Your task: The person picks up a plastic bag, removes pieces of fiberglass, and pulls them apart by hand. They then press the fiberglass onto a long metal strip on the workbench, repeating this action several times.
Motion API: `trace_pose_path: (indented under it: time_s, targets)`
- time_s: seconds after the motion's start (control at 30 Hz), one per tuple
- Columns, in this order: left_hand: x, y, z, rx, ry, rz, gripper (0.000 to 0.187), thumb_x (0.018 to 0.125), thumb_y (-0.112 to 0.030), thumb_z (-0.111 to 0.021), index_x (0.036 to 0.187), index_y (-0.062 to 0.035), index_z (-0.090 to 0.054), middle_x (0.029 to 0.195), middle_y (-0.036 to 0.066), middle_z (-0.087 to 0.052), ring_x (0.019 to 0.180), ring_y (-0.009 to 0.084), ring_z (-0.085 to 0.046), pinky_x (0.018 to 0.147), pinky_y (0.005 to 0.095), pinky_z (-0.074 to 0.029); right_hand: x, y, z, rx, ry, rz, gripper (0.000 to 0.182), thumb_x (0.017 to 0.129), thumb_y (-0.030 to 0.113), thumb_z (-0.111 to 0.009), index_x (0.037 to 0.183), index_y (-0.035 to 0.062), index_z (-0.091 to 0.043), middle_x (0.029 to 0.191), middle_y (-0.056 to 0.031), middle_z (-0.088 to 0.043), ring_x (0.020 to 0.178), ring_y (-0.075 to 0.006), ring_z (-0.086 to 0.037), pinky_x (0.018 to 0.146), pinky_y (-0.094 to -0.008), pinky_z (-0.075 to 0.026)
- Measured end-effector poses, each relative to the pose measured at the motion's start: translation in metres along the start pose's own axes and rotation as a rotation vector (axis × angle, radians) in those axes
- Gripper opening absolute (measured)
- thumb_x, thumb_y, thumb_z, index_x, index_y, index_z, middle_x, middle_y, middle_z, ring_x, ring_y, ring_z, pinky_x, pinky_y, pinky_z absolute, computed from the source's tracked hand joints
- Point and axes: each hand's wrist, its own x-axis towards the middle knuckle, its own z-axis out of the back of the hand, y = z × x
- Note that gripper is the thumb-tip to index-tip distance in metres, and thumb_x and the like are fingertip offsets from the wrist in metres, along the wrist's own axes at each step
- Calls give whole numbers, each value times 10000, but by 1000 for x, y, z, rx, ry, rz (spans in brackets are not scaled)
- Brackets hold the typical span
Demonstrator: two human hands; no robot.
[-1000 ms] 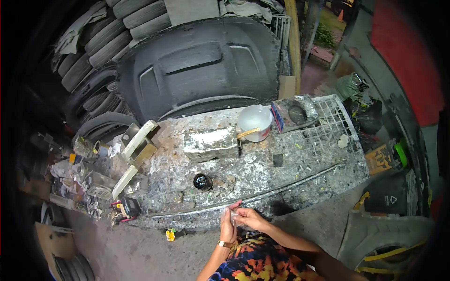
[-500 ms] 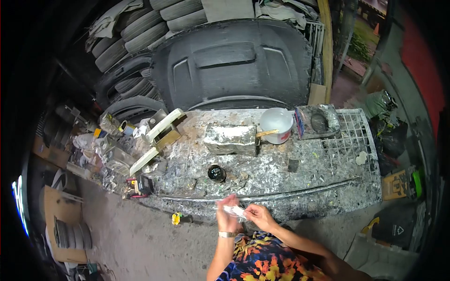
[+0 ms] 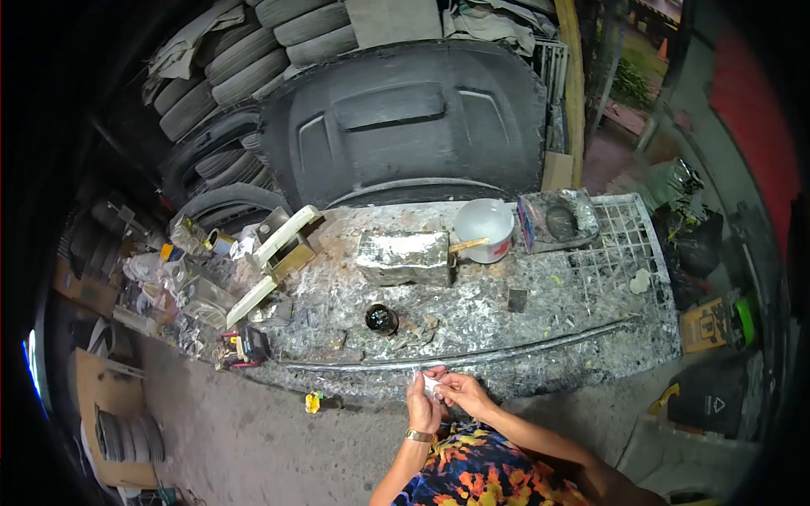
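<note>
My left hand (image 3: 422,406), with a watch at the wrist, is closed around a small white item (image 3: 430,385) near the front edge of the worktable. The fingers of my right hand (image 3: 462,393) pinch the same item from the right side. The item is too small to identify. Just beyond my hands a long thin strip (image 3: 472,354) lies along the table's front. Farther back stands a dark round container (image 3: 381,319), with a crumpled scrap (image 3: 417,333) beside it.
Behind the container sits a paint-smeared block (image 3: 405,255), next to a white bucket (image 3: 483,229) with a stick. Cans and clutter (image 3: 198,282) crowd the left end. A dark hood panel (image 3: 405,126) leans behind the stained table (image 3: 557,337). A metal grid (image 3: 629,244) lies at right.
My left hand has turned and its fingers have closed round the white item, which shows less now. My right hand has moved slightly right. The whole view has shifted a little.
</note>
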Motion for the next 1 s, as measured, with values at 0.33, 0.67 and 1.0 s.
trace_pose_path:
  time_s: [0.33, 0.67, 1.0]
  targets:
    - [35, -36, 48, -80, -38, -158, 282, 996, -272, -414, 808, -69, -470, 895, 141, -623, 953, 299, -601, 905, 429, -472, -3, -39, 10, -125, -128, -36, 110, 912, 125, -593, 866, 26, -591, 708, 20, -572, 619, -48, -501, 562, -206, -417]
    - [44, -18, 82, 1558, 547, -844, 120, 909, -121, -505, 907, -12, -552, 1100, 143, -600, 1028, 298, -557, 892, 397, -409, 17, -15, 36, -525, -54, -81, 191, 938, 227, -546, 931, 38, -569, 680, 3, -552, 621, -69, -524, 552, -234, -438]
    - [41, 4, 72, 706, 188, -16, 292, 949, -296, -538, 847, -28, -594, 656, -1, -552, 584, 71, -494, 547, 234, -400, 16, -19, 31, -463, -52, 10, 217, 925, 271, -575, 946, 56, -600, 718, 15, -570, 626, -67, -529, 565, -222, -454]
